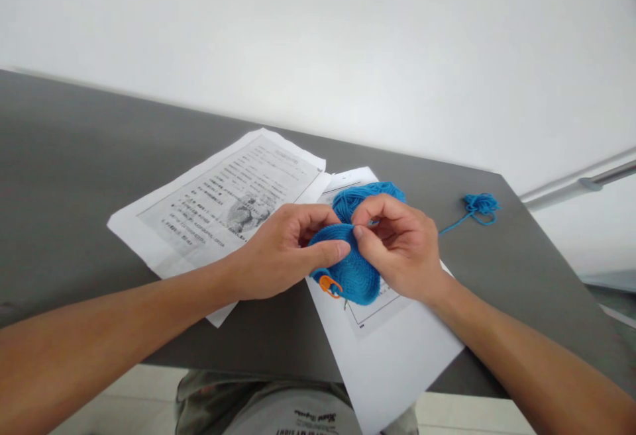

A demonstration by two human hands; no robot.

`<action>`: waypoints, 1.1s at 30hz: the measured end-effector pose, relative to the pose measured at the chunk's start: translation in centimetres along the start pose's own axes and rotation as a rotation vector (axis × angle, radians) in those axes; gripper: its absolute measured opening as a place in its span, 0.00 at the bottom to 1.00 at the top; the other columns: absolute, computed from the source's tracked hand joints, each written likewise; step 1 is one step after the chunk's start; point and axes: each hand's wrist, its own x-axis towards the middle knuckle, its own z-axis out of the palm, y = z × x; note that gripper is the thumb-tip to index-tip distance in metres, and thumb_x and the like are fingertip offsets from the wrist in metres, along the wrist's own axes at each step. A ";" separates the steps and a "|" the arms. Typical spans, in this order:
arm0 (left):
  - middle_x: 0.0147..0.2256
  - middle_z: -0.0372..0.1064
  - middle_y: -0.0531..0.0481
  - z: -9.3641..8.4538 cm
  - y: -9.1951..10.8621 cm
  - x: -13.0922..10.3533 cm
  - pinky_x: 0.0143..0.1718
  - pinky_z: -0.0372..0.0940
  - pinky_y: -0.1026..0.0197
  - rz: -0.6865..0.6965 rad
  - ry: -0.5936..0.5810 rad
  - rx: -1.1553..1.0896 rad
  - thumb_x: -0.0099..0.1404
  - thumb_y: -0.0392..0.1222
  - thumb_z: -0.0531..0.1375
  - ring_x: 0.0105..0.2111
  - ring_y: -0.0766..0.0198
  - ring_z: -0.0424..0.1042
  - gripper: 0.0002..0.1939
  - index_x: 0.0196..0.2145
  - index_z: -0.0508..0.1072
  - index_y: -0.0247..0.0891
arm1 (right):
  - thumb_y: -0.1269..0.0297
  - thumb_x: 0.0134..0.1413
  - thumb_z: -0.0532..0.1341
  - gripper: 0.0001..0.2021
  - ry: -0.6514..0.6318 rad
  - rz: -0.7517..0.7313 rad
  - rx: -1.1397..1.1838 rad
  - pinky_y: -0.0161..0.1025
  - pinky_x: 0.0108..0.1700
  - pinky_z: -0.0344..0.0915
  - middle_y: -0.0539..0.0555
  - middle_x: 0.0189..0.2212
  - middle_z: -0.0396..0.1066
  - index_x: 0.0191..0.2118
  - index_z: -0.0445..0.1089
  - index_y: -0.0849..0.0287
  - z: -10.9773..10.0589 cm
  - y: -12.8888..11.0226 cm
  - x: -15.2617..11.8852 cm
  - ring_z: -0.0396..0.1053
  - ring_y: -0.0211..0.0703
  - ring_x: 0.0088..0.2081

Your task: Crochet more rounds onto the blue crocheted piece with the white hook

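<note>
A blue crocheted piece, curved like a shallow cup, is held up over the printed sheets. My left hand grips its left side, thumb in front and fingers behind. At its upper rim my right hand pinches the edge between thumb and forefinger; whether a hook or yarn is in that pinch I cannot make out. An orange stitch marker hangs at the lower left of the piece. Right behind the hands lies a skein of blue yarn.
On the grey table a printed sheet with a picture lies to the left, and another sheet runs under my hands past the front edge. A small blue yarn bundle sits at the right. A white wall stands behind.
</note>
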 end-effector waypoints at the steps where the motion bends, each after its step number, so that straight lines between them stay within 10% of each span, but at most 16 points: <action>1: 0.25 0.64 0.57 0.1 0.0 0.1 0.25 0.60 0.69 -0.009 0.016 0.004 0.64 0.43 0.66 0.25 0.71 0.63 0.10 0.32 0.71 0.34 | 0.75 0.51 0.61 0.06 0.021 0.002 -0.006 0.30 0.22 0.57 0.45 0.23 0.67 0.28 0.68 0.57 0.0 -0.1 0.0 0.61 0.31 0.22; 33: 0.23 0.59 0.58 0.2 0.6 0.0 0.21 0.55 0.70 -0.016 0.062 -0.047 0.67 0.47 0.63 0.23 0.72 0.58 0.15 0.29 0.68 0.35 | 0.70 0.49 0.67 0.05 -0.007 0.253 0.419 0.34 0.23 0.54 0.46 0.21 0.65 0.27 0.71 0.57 0.1 -0.3 0.1 0.58 0.33 0.22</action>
